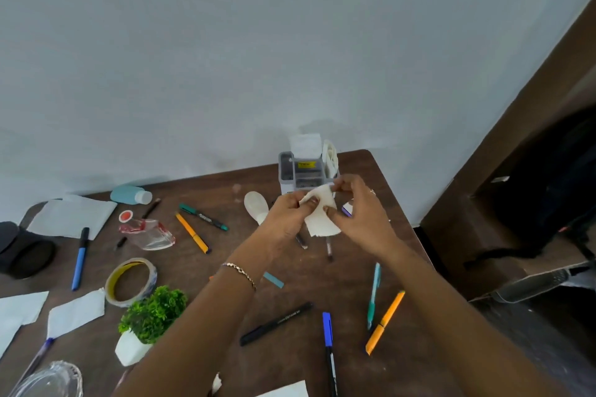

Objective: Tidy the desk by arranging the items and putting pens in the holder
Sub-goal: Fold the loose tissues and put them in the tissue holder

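At the far left of the desk (380, 177) a blue pen (80, 259) lies flat beside a sheet of tissue (69, 215). Further in we see a roll of tape (130, 280), a small potted plant (151, 316), an orange pen (192, 233) and a green marker (203, 216), all loose on the wood. These pens look light, stiff and smooth; we judge they roll easily, so we would pinch each at mid-barrel.

At the centre our left hand (287, 213) and right hand (358, 209) both pinch a piece of white tissue (322, 217) between thumb and fingertips, held above the desk just in front of the grey pen holder (301, 171). The tissue looks soft and limp, easily torn, so a light hold at its edges suits it.

To the right, a black marker (275, 323), a blue marker (328, 332), a teal pen (374, 293) and a second orange pen (385, 322) wait on the desk, none yet in the holder.
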### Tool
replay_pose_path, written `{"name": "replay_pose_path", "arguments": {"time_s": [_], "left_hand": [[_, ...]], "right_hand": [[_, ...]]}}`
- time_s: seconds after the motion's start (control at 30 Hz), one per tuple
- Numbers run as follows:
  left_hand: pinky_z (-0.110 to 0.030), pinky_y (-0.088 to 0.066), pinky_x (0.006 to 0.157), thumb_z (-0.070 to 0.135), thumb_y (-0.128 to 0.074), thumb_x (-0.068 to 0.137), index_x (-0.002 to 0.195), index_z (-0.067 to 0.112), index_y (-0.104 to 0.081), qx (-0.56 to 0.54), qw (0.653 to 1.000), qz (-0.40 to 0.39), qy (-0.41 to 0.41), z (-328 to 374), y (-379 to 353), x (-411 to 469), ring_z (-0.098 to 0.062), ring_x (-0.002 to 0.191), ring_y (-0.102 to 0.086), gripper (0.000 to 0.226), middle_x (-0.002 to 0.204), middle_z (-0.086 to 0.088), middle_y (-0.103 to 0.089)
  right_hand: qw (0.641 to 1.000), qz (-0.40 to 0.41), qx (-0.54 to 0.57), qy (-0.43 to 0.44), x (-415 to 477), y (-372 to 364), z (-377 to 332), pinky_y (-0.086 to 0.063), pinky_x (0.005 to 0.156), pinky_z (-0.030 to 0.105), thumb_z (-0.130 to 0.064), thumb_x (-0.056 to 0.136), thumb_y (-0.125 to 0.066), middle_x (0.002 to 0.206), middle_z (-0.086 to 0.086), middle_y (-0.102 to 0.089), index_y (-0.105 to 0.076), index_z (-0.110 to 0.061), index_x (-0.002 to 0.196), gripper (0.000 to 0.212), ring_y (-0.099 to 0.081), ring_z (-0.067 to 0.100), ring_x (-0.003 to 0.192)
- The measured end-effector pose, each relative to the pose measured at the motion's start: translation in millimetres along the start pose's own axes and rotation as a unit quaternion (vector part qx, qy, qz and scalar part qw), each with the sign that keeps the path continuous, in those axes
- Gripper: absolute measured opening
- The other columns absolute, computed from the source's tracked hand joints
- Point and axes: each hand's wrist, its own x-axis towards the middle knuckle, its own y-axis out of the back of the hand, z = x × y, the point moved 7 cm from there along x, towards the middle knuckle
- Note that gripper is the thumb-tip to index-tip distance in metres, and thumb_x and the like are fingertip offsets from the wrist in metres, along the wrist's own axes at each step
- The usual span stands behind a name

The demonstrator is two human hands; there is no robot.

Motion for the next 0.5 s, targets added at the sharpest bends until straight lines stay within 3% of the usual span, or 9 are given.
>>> {"name": "replay_pose_path", "arguments": {"time_s": [0.07,0.2,0.33,0.5], "left_hand": [[-0.038,-0.053,0.084,0.018,-0.054,0.096,0.096,0.021,-0.067,0.042,0.998,-0.009,-0.043,21,7,15,-0.019,0.087,-0.066,0.012,0.088,0.001,-0.07],[-0.031,-0.049,0.085,0.019,-0.06,0.093,0.098,0.019,-0.067,0.084,0.994,-0.001,-0.069,51,22,49,-0.016,0.091,-0.062,0.008,0.093,0.0,-0.069],[-0.028,-0.049,0.087,0.022,-0.071,0.085,0.12,0.01,-0.059,0.225,0.968,0.064,-0.09,64,44,90,-0.018,0.097,-0.063,0.039,0.113,-0.005,-0.067],[-0.021,-0.039,0.075,0.028,-0.069,0.085,0.11,0.009,-0.067,0.349,0.926,0.096,-0.105,53,52,121,-0.018,0.092,-0.062,0.031,0.106,-0.006,-0.069]], "right_hand": [[0.999,-0.047,0.005,-0.01,27,-4,0,-0.054,0.084,0.034,-0.024,0.08,-0.074,0.115,-0.004,-0.064,-0.047,-0.022,0.124,0.052,-0.064,0.014,0.1],[0.993,-0.05,-0.098,0.036,81,-5,-6,-0.051,0.076,0.033,-0.024,0.081,-0.07,0.099,0.0,-0.07,-0.062,-0.014,0.107,0.029,-0.065,0.02,0.09],[0.987,-0.002,-0.156,0.027,123,-8,4,-0.046,0.086,0.037,-0.032,0.084,-0.068,0.1,-0.003,-0.071,-0.063,-0.018,0.103,0.024,-0.064,0.019,0.095],[0.978,0.004,-0.207,0.008,145,-26,25,-0.027,0.092,0.038,-0.035,0.088,-0.063,0.101,-0.005,-0.07,-0.061,-0.022,0.107,0.023,-0.058,0.02,0.105]]}}
